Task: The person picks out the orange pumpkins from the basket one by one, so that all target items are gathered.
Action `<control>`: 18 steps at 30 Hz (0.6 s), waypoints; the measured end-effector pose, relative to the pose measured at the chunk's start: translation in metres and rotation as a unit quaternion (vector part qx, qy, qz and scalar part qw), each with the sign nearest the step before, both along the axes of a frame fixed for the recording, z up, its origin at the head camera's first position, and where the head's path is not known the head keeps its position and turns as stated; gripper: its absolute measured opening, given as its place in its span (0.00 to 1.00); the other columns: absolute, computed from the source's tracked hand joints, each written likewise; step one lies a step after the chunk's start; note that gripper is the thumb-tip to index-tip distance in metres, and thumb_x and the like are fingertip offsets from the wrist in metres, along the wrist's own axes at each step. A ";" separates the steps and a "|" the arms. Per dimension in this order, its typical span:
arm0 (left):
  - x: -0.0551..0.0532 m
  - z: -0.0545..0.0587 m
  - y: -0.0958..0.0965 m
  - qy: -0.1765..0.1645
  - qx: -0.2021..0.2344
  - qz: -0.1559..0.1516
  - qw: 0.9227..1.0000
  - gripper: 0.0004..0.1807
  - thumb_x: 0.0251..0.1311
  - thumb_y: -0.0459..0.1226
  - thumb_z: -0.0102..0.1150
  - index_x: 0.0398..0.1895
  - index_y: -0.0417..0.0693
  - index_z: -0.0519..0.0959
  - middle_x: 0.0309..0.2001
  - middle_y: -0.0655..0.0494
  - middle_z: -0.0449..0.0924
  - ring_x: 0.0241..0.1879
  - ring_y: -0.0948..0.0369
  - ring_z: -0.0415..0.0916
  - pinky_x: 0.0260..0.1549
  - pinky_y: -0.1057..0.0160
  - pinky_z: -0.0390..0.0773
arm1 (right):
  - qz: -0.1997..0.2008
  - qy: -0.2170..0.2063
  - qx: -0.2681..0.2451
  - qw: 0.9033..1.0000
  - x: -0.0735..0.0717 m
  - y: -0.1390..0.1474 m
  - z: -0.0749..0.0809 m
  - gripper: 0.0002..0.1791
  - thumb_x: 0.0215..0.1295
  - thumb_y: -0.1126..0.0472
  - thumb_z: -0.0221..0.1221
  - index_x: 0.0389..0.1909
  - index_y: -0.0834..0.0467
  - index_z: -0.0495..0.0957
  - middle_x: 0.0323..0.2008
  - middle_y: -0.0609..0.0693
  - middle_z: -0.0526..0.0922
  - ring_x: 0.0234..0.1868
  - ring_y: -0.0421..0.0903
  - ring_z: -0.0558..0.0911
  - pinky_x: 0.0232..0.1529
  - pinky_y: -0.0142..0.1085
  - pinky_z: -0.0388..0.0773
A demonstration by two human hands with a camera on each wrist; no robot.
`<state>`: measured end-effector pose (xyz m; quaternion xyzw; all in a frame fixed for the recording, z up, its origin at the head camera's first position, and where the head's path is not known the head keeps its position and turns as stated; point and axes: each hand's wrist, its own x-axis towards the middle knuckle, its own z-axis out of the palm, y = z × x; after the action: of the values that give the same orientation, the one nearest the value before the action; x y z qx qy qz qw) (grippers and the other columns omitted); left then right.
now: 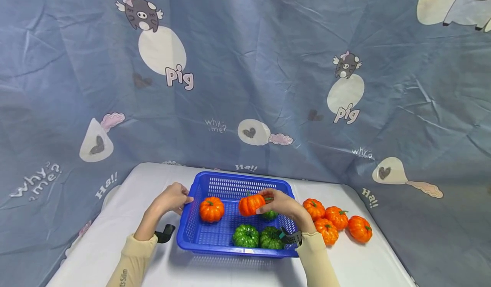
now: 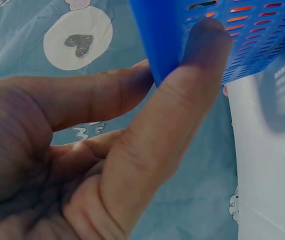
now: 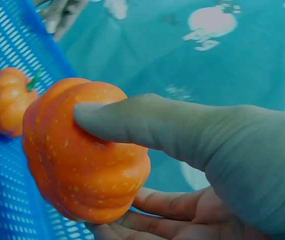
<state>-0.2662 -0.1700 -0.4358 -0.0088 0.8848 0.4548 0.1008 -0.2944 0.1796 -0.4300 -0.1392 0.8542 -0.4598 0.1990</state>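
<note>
My right hand [image 1: 281,204] grips a small orange pumpkin [image 1: 251,204] above the blue plastic basket [image 1: 234,250]. In the right wrist view the thumb presses on one side of this pumpkin [image 3: 85,155], with fingers beneath it. My left hand [image 1: 173,198] pinches the basket's left rim; the left wrist view shows thumb and finger on either side of the blue rim [image 2: 157,40]. Inside the basket sit another orange pumpkin [image 1: 212,210] at the left and green pumpkins [image 1: 246,236] at the right. One green pumpkin [image 1: 270,215] is partly hidden behind the right hand.
Several orange pumpkins [image 1: 336,217] lie on the white table [image 1: 215,274] to the right of the basket. A blue patterned cloth [image 1: 245,73] hangs behind the table and down its sides. The right forearm passes over the basket's right edge.
</note>
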 end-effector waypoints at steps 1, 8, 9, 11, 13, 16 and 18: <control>0.000 0.000 0.000 0.000 0.000 0.000 1.000 0.12 0.62 0.29 0.57 0.41 0.24 0.77 0.26 0.44 0.81 0.24 0.57 0.82 0.24 0.59 0.85 | 0.001 0.002 -0.007 1.000 0.003 0.005 0.002 0.34 0.49 0.58 0.72 0.59 0.61 0.72 0.53 0.56 0.78 0.50 0.49 0.80 0.53 0.43 0.80; 0.002 0.000 0.001 0.000 -0.010 0.004 1.000 0.13 0.62 0.29 0.57 0.44 0.23 0.76 0.28 0.44 0.81 0.24 0.57 0.82 0.24 0.58 0.85 | 0.012 0.008 -0.039 0.999 0.026 0.045 0.009 0.39 0.56 0.57 0.68 0.67 0.64 0.65 0.58 0.61 0.77 0.60 0.56 0.77 0.59 0.47 0.77; 0.002 -0.001 0.001 0.001 -0.012 0.004 1.000 0.13 0.62 0.29 0.57 0.44 0.23 0.76 0.28 0.44 0.81 0.24 0.57 0.82 0.24 0.58 0.85 | 0.009 0.010 -0.041 0.999 0.029 0.052 0.010 0.39 0.56 0.57 0.68 0.67 0.63 0.64 0.59 0.61 0.76 0.61 0.56 0.76 0.59 0.47 0.77; 0.002 -0.001 0.001 0.002 -0.014 0.004 1.000 0.13 0.62 0.29 0.57 0.43 0.23 0.76 0.28 0.44 0.81 0.24 0.57 0.82 0.24 0.58 0.85 | 0.001 0.014 -0.047 0.999 0.036 0.067 0.013 0.39 0.56 0.57 0.68 0.67 0.63 0.64 0.59 0.62 0.76 0.61 0.57 0.75 0.58 0.46 0.78; 0.002 -0.001 0.002 0.002 -0.013 0.005 1.000 0.13 0.62 0.29 0.57 0.43 0.23 0.76 0.27 0.44 0.81 0.24 0.57 0.82 0.24 0.58 0.85 | -0.014 0.016 -0.055 0.998 0.044 0.083 0.015 0.39 0.56 0.57 0.68 0.67 0.63 0.64 0.60 0.62 0.75 0.61 0.57 0.75 0.58 0.45 0.78; 0.002 0.000 0.001 0.001 -0.008 0.002 1.000 0.14 0.62 0.29 0.57 0.44 0.22 0.76 0.28 0.43 0.81 0.24 0.56 0.82 0.24 0.58 0.85 | -0.036 0.017 -0.059 0.997 0.054 0.111 0.018 0.40 0.57 0.56 0.67 0.68 0.62 0.62 0.61 0.62 0.74 0.60 0.54 0.76 0.57 0.41 0.78; 0.002 0.001 0.000 -0.001 -0.004 0.001 1.000 0.14 0.62 0.29 0.57 0.44 0.21 0.75 0.29 0.42 0.81 0.25 0.56 0.82 0.24 0.58 0.85 | -0.051 0.014 -0.063 0.997 0.059 0.131 0.017 0.40 0.57 0.58 0.67 0.69 0.61 0.61 0.63 0.62 0.72 0.60 0.50 0.76 0.57 0.37 0.78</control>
<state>-0.2641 -0.1695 -0.4350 -0.0104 0.8868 0.4509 0.1008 -0.2356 0.3111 -0.4134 -0.1138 0.8324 -0.5200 0.1542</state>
